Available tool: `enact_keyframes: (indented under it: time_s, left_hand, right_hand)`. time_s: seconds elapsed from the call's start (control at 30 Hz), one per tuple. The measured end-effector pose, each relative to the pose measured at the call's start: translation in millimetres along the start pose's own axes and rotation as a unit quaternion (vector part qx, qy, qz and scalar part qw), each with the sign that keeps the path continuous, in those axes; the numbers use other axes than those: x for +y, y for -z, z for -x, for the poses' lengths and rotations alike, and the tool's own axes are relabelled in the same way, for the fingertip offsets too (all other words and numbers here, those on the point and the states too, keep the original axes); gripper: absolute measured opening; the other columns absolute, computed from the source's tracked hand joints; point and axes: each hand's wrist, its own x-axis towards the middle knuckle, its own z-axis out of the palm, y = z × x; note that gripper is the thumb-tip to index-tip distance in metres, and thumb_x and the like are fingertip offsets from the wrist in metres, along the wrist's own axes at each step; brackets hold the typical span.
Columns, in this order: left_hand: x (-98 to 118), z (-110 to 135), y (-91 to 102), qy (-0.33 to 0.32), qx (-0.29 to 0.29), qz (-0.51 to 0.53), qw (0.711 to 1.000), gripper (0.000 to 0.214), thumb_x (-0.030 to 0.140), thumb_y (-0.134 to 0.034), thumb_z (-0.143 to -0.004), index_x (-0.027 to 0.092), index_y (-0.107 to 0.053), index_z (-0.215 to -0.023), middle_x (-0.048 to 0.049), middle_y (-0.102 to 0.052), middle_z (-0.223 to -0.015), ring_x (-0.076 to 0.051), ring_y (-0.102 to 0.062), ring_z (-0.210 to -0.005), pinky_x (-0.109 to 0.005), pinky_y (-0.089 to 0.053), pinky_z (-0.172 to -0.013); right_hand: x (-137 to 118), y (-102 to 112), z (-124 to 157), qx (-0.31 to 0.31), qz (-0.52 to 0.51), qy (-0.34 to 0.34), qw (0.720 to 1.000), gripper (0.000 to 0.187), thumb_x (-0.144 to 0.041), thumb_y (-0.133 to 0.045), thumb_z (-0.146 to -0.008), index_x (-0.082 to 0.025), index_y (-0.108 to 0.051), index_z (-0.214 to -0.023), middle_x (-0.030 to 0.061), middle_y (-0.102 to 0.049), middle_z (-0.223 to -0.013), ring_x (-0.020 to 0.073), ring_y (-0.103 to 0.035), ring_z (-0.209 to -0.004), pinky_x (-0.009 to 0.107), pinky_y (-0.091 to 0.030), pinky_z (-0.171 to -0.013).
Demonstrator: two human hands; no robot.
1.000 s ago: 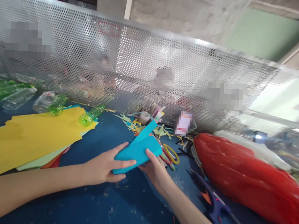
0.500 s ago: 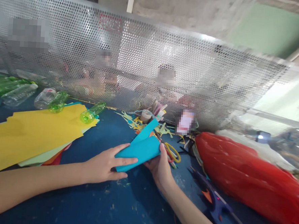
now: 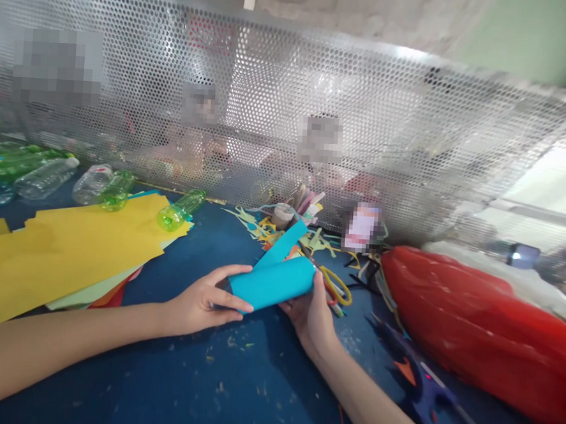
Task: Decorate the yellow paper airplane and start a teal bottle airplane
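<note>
Between my two hands is a sheet of blue paper [image 3: 276, 283], curved into a tube shape and held a little above the blue table. My left hand [image 3: 211, 296] grips its left end, thumb and fingers closed around the edge. At the right end my right hand [image 3: 313, 310] holds it with the thumb up on the rim and the fingers underneath, partly hidden. Behind the tube lies a flat blue paper strip [image 3: 283, 243]; whether it joins the tube I cannot tell. Scissors with a yellow handle [image 3: 336, 285] lie just beyond my right hand.
Yellow paper sheets [image 3: 79, 244] are stacked at left, with a green bottle [image 3: 180, 211] on them. Paper scraps [image 3: 320, 241] lie at the back. A purple glue gun [image 3: 414, 373] and a red plastic bag [image 3: 487, 320] are at right. A perforated metal screen [image 3: 271, 96] stands behind; people are beyond it.
The left hand's fingers have moved off the front of the blue paper to its left end, showing more of the tube. The view has shifted slightly.
</note>
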Motion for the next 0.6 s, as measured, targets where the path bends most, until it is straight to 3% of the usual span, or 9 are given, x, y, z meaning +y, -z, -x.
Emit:
enact_keyframes:
  time_s: [0.07,0.17,0.27,0.33,0.47,0.6]
  left_hand:
    - [2.3,0.3,0.3,0.0,-0.012,0.008,1.0,0.02,0.03,-0.058,-0.086,0.035,-0.07,-0.101,-0.0001,-0.034,-0.144,-0.02,-0.058,-0.103,-0.038,-0.049,-0.089]
    - [4.6,0.5,1.2,-0.021,-0.026,-0.006,0.999,0.023,0.026,-0.054,-0.088,0.035,-0.068,-0.104,0.0008,-0.027,-0.147,-0.024,-0.049,-0.118,-0.039,-0.046,-0.094]
    - [4.5,-0.2,2.1,-0.054,-0.018,-0.021,0.998,0.047,0.022,-0.053,-0.088,0.039,-0.044,-0.131,-0.0021,-0.02,-0.15,-0.028,-0.028,-0.134,-0.046,-0.033,-0.105]
    - [4.0,-0.9,2.5,-0.043,-0.007,-0.027,0.999,0.065,0.025,-0.057,-0.086,0.038,-0.025,-0.14,-0.0057,-0.021,-0.149,-0.028,-0.023,-0.136,-0.049,-0.028,-0.108]
    - [3.8,-2.4,3.3,0.043,0.009,0.008,0.999,0.079,0.034,-0.067,-0.078,0.033,-0.02,-0.141,-0.01,-0.029,-0.145,-0.029,-0.035,-0.13,-0.047,-0.033,-0.105]
    - [7.5,-4.0,4.9,0.084,0.011,0.03,0.996,0.071,0.038,-0.068,-0.075,0.03,-0.031,-0.136,-0.0101,-0.038,-0.138,-0.028,-0.045,-0.121,-0.046,-0.041,-0.099]
  right_hand:
    - [-0.1,1.0,-0.7,0.003,0.001,-0.003,1.0,0.054,-0.061,-0.044,-0.084,-0.031,-0.05,-0.129,0.0028,-0.063,-0.121,0.0231,-0.063,-0.102,0.036,-0.052,-0.08]
    - [-1.2,1.4,-1.4,0.005,-0.003,-0.007,1.0,0.055,-0.061,-0.044,-0.084,-0.031,-0.05,-0.129,0.0031,-0.064,-0.121,0.0231,-0.064,-0.101,0.036,-0.052,-0.079]
    - [-3.8,1.3,-2.0,0.003,-0.012,-0.02,1.0,0.056,-0.061,-0.043,-0.084,-0.03,-0.049,-0.13,0.0039,-0.062,-0.122,0.0229,-0.065,-0.099,0.037,-0.052,-0.08]
    - [-5.6,1.5,-2.6,0.006,-0.016,-0.036,0.999,0.057,-0.06,-0.042,-0.085,-0.029,-0.046,-0.132,0.0046,-0.061,-0.125,0.0226,-0.065,-0.098,0.037,-0.052,-0.079]
    - [-7.7,2.6,-3.2,0.003,-0.02,-0.049,0.999,0.057,-0.059,-0.041,-0.086,-0.03,-0.042,-0.135,0.0042,-0.06,-0.126,0.0221,-0.065,-0.097,0.038,-0.052,-0.079]
    - [-9.2,2.9,-1.0,-0.007,-0.008,-0.043,0.999,0.057,-0.061,-0.043,-0.084,-0.031,-0.046,-0.132,0.0043,-0.063,-0.122,0.0229,-0.064,-0.1,0.039,-0.052,-0.08]
